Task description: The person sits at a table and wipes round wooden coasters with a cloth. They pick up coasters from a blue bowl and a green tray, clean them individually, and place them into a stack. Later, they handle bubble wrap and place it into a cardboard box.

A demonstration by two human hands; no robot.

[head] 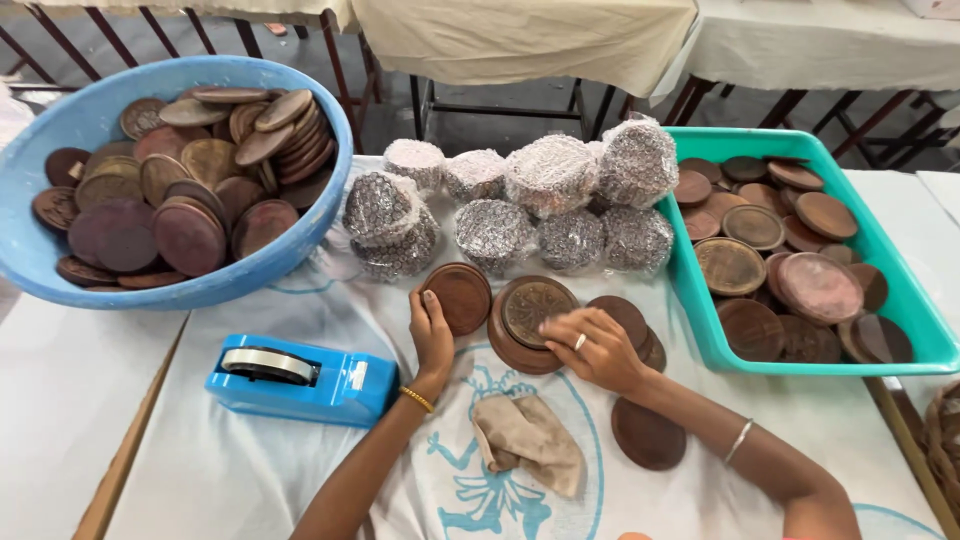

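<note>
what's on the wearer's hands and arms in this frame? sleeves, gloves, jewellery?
Bare forearms, no sleeves or gloves in view. Left hand: thin gold beaded bracelet at the wrist. Right hand: pale ring on one finger, slim silver bangle on the forearm.
</note>
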